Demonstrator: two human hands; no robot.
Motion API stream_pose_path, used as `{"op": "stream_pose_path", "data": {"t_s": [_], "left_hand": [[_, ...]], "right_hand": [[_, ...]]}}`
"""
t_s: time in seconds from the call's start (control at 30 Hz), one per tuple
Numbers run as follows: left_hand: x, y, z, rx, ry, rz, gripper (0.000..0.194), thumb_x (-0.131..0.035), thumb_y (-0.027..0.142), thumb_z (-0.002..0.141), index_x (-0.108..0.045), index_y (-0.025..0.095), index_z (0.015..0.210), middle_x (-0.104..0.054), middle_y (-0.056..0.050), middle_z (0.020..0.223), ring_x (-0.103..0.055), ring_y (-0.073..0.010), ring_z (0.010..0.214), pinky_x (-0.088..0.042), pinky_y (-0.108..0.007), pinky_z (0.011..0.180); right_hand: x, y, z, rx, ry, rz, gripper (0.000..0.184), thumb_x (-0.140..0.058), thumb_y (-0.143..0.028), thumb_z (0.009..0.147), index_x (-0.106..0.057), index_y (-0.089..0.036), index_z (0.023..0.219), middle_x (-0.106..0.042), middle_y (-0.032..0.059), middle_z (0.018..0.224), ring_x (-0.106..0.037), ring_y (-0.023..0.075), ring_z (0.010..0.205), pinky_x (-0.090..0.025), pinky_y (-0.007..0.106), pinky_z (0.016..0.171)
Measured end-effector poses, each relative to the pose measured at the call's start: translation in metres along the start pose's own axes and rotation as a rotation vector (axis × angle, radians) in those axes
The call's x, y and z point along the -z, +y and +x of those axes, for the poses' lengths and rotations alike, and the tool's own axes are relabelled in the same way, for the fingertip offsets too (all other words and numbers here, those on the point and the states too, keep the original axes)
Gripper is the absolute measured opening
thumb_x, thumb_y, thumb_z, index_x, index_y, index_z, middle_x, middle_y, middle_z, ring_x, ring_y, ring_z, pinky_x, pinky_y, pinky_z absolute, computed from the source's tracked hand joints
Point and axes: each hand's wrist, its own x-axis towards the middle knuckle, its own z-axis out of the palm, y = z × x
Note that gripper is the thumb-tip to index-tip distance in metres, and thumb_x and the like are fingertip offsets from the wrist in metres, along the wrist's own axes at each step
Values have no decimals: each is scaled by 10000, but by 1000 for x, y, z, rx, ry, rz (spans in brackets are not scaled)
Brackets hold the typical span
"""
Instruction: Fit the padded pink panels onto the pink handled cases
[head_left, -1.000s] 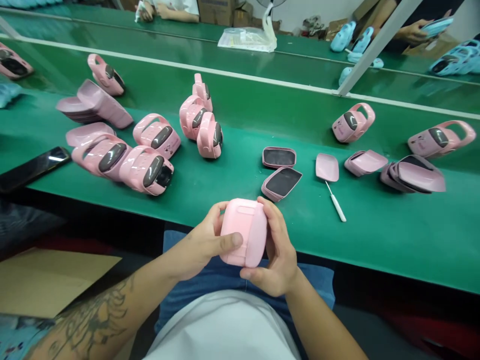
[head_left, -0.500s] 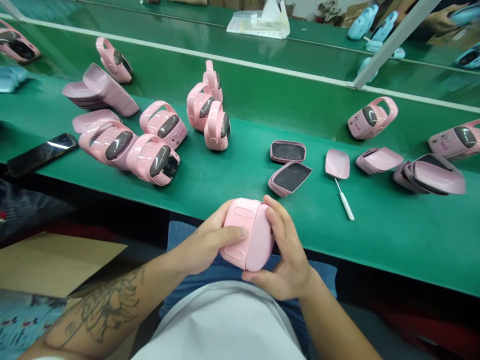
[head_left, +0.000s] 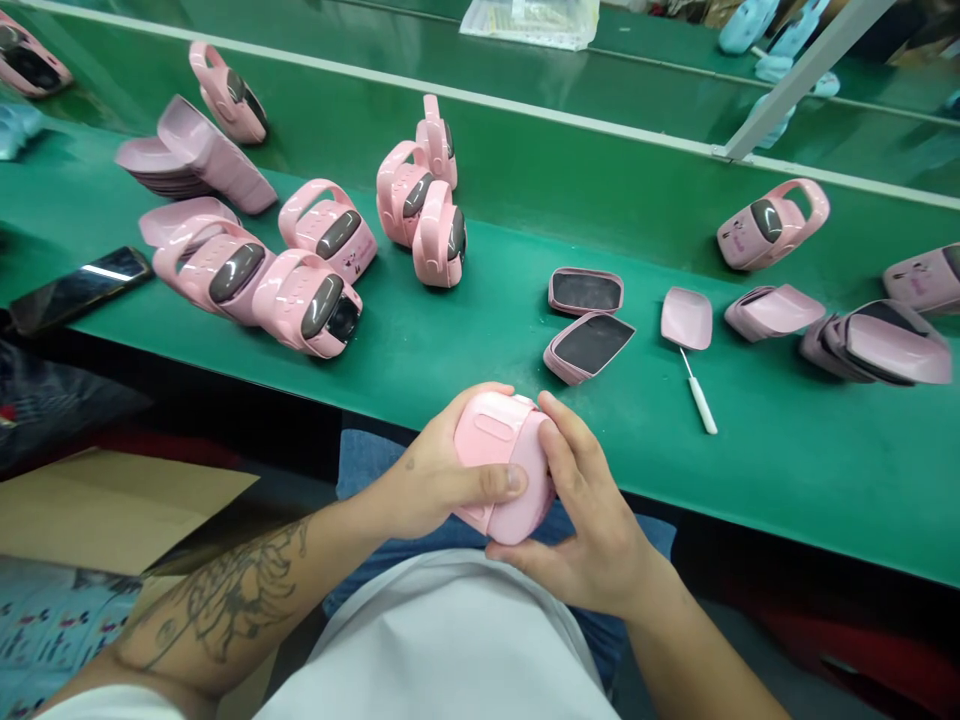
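Above my lap I hold a rounded pink plastic device with both hands. My left hand wraps its left side, the thumb lying across the face over the seam between two shades of pink. On the right side, my right hand grips the edge with fingers at the top and thumb below. The device's underside is hidden. On the bench beyond lie dark-lined pink shells, a pale pink cover and a white-handled screwdriver whose shaft points at that cover.
Several pink handled devices stand on the left of the green bench, near stacked pink covers and a black phone. More shells and a handled device are at right. A metal post rises behind.
My left thumb has slid right across the seam onto the paler part. The held device has shifted slightly right, still in both hands. The camera view has tilted a little downward.
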Motion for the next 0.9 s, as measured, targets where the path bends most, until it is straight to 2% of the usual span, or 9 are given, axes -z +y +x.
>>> {"op": "stream_pose_path", "data": {"t_s": [0.17, 0.33, 0.47, 0.6, 0.67, 0.8, 0.9], "left_hand": [[-3, -3, 3, -35, -22, 4, 836, -997, 454, 728, -539, 223, 1389, -662, -83, 1220, -646, -217, 1041, -580, -328, 847], [-7, -6, 2, -53, 22, 46, 864, -990, 472, 728, -528, 218, 1413, -654, -112, 1326, -635, -262, 1156, -587, -372, 926], [-6, -9, 6, -66, 34, 67, 829, -986, 468, 734, -550, 213, 1391, -673, -108, 1305, -643, -267, 1150, -582, -377, 921], [-2, -12, 16, -46, -3, 45, 732, -965, 461, 762, -612, 166, 1333, -701, -124, 1277, -655, -276, 1145, -562, -398, 953], [-2, -11, 19, -34, 5, 24, 716, -963, 452, 764, -623, 159, 1322, -708, -125, 1273, -660, -269, 1132, -556, -401, 958], [-5, -9, 17, -49, 38, 28, 692, -978, 415, 744, -636, 162, 1289, -718, -109, 1232, -664, -246, 1078, -552, -376, 918], [-7, -9, 14, -63, 56, 22, 690, -989, 392, 731, -635, 173, 1282, -721, -101, 1220, -665, -253, 1100, -553, -372, 920]], "right_hand": [[-1, -7, -1, -35, 13, -24, 1189, -862, -495, 905, -132, -143, 1776, -337, 280, 1728, -384, 418, 1630, -451, 657, 1284], [2, -11, -1, -38, 4, -113, 1171, -842, -522, 916, -139, -156, 1778, -394, 292, 1696, -443, 446, 1582, -482, 687, 1227], [4, -7, -1, -36, -1, -189, 1188, -822, -583, 916, -131, -146, 1778, -440, 321, 1666, -488, 451, 1543, -508, 680, 1173], [6, 1, -1, -101, -92, -127, 1276, -782, -721, 884, -62, -175, 1785, -367, 316, 1735, -436, 470, 1599, -490, 703, 1199], [8, 3, 0, -127, -114, -64, 1244, -755, -742, 893, -68, -215, 1788, -334, 282, 1770, -400, 461, 1631, -466, 709, 1234], [10, 1, 1, -175, -81, -1, 1078, -757, -569, 969, -125, -257, 1785, -343, 234, 1780, -378, 425, 1656, -429, 701, 1281], [12, -4, 2, -197, -89, 21, 1050, -787, -455, 966, -157, -246, 1781, -345, 227, 1776, -371, 401, 1664, -421, 676, 1302]]}}
